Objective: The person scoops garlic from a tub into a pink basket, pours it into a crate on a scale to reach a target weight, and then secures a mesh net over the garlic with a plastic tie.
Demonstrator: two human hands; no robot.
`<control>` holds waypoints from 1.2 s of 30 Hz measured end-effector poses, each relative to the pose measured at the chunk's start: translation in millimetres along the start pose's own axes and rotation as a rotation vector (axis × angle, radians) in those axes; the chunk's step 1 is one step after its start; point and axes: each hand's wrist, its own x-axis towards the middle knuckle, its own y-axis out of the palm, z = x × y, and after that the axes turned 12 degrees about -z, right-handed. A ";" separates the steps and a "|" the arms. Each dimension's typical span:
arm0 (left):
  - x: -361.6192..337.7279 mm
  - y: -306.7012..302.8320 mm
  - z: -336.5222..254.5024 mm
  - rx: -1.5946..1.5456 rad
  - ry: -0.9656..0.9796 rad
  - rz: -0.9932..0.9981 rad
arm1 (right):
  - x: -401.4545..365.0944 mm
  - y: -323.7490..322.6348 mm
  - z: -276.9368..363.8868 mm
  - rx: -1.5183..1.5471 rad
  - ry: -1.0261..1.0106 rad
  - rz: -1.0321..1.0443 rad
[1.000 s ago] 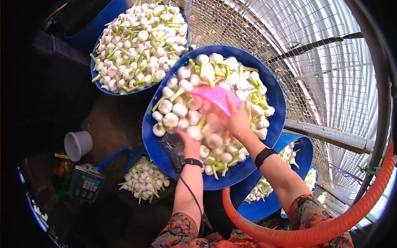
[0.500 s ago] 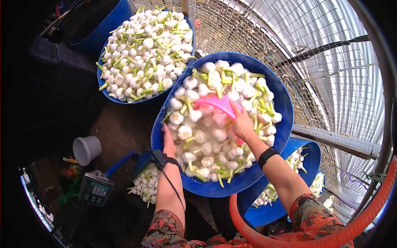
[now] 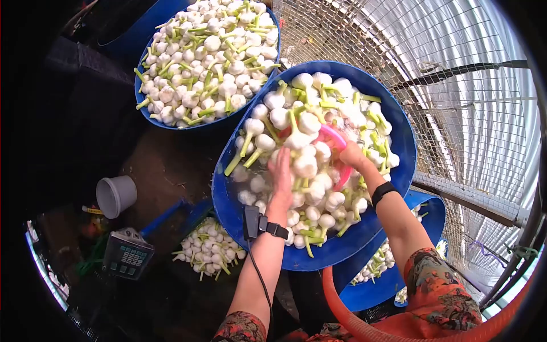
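Observation:
Garlic bulbs (image 3: 305, 166) with cut green stems float in murky water inside a blue tub (image 3: 228, 199). My right hand (image 3: 354, 156) grips the rim of a pink perforated basket (image 3: 334, 135), which is tilted and partly under the water, with bulbs heaped in and around its mouth. My left hand (image 3: 280, 178) is at the near left of the bulbs, its fingers stretched out and touching the pile from the side. Much of the basket is hidden by bulbs and water.
A second blue tub (image 3: 138, 94) full of garlic stands at the upper left. A grey bucket (image 3: 116, 196) and a scale display (image 3: 130, 256) are at the left. More garlic lies low at both sides. A red hose (image 3: 342, 308) curves in front of me; wire mesh (image 3: 450, 114) is at the right.
My left hand has moved from the tub's left edge in toward the middle, against the bulbs. The pink basket has turned and sunk among the garlic, with my right hand still on it.

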 end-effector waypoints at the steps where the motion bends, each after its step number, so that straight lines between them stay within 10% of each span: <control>1: -20.9 -0.3 -19.4 -0.336 -0.030 0.101 | 5.6 3.6 -13.2 0.000 0.000 0.002; 6: 19.0 -101.5 53.5 -0.078 0.041 -0.552 | 34.7 26.1 -64.9 0.186 0.080 0.052; 9: 39.5 -109.4 55.7 -0.126 -0.239 -0.284 | 39.5 18.8 -58.3 0.096 0.191 0.122; 12: 21.1 -93.4 38.3 -0.182 0.013 -0.048 | 41.1 12.6 -51.6 -0.001 0.206 0.176; 13: 47.5 -86.6 42.9 -0.458 -0.371 -0.088 | 41.5 10.3 -48.0 -0.004 0.203 0.176; 20: 56.6 -76.9 61.0 -0.467 -0.547 0.416 | 43.0 37.2 -66.7 0.048 0.248 -0.016; 26: 53.0 -53.2 49.2 -0.584 -0.356 0.213 | 12.5 26.3 -36.6 -0.318 0.157 -0.216; 34: 59.1 -70.6 70.6 -0.576 -0.477 0.158 | -60.7 8.3 -67.8 0.691 0.158 -0.354; 36: 39.6 -77.1 55.7 -0.546 -0.486 0.176 | -118.2 -8.9 -73.4 0.315 0.151 -0.507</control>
